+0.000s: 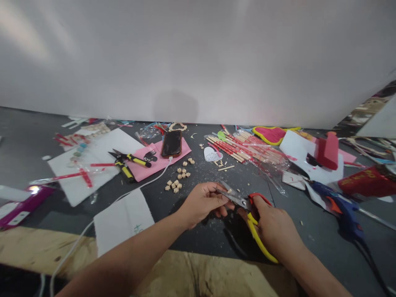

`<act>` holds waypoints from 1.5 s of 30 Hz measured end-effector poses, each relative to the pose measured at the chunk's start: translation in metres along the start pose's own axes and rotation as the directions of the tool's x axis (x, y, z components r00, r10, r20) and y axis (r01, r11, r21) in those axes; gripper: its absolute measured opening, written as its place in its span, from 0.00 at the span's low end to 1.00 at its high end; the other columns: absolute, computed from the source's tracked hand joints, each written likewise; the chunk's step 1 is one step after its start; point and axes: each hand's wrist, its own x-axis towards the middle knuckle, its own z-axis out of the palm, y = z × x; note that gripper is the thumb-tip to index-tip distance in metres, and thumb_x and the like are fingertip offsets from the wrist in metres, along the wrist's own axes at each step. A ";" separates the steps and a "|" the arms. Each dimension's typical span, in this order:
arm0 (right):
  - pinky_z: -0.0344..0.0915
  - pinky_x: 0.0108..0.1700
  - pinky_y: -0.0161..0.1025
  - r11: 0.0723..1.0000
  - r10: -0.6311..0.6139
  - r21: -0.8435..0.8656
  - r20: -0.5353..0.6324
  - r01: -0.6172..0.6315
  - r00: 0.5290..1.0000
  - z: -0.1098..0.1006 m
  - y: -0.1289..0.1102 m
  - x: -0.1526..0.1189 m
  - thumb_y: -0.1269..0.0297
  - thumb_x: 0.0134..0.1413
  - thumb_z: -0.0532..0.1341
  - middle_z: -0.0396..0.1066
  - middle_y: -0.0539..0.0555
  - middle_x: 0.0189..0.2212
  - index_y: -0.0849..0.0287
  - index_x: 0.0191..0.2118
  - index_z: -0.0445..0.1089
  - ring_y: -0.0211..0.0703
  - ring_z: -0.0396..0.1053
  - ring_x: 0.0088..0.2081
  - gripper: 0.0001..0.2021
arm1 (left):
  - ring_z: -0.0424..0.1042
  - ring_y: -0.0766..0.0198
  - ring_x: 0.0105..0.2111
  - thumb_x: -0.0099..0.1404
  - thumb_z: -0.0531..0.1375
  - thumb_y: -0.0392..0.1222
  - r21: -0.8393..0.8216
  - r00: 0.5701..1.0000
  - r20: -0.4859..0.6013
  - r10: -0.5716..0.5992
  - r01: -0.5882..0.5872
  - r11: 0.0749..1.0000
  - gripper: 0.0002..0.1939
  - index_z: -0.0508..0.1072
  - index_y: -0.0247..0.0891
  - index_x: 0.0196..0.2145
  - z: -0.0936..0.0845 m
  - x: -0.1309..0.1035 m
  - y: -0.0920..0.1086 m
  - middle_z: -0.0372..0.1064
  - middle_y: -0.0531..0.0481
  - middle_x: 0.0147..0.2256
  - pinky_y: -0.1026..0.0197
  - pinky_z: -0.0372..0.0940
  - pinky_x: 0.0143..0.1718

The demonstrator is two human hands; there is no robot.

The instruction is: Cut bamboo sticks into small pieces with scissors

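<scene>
Near the front of the dark table, my right hand (pixel 275 227) is wrapped round the red and yellow handles of a pair of scissors (pixel 258 235). The scissor blades are parted and point left, reaching the fingertips of my left hand (pixel 206 202). My left hand is closed in a pinch beside the blades; what it holds is too small to make out. Small pale wooden pieces (pixel 175 185) lie in clusters beyond my left hand. Thin red-and-tan sticks (pixel 230 147) are piled behind the scissors, near a white heart-shaped paper (pixel 213 154). Pale crumbs dot the table around both hands.
A phone (pixel 172 143) with a white cable rests on pink paper (pixel 140 175), beside yellow-black pliers (pixel 124 165). White paper (pixel 123 220) lies near my left forearm. At the right are a blue glue gun (pixel 337 208) and a red can (pixel 368 181). A pale wall stands behind.
</scene>
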 end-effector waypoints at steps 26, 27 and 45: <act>0.52 0.22 0.33 0.991 -0.085 0.097 -0.071 0.092 0.994 -0.004 -0.002 0.000 0.57 0.47 0.54 0.68 0.50 0.21 0.55 0.31 0.54 0.41 0.67 0.23 0.09 | 0.66 0.73 0.16 0.51 0.63 0.40 0.025 0.974 0.205 -0.092 0.089 0.996 0.10 0.69 0.30 0.27 -0.015 -0.001 0.006 0.72 0.48 0.23 0.71 0.57 0.17; 0.52 0.22 0.33 0.989 -0.099 0.100 -0.073 0.106 0.992 -0.003 -0.002 0.000 0.57 0.48 0.54 0.68 0.50 0.21 0.55 0.31 0.54 0.41 0.67 0.23 0.09 | 0.66 0.73 0.16 0.51 0.63 0.41 0.017 0.966 0.236 -0.102 0.100 0.995 0.10 0.69 0.30 0.27 -0.015 -0.001 0.006 0.72 0.47 0.23 0.71 0.57 0.17; 0.59 0.38 0.42 0.980 -0.097 0.160 -0.159 0.122 0.983 -0.014 -0.009 -0.001 0.46 0.38 0.59 0.63 0.58 0.36 0.60 0.41 0.56 0.50 0.63 0.40 0.28 | 0.66 0.70 0.23 0.48 0.60 0.33 0.256 0.973 -0.039 0.229 -0.212 0.943 0.03 0.67 0.33 0.22 0.009 -0.012 0.004 0.65 0.52 0.26 0.67 0.63 0.25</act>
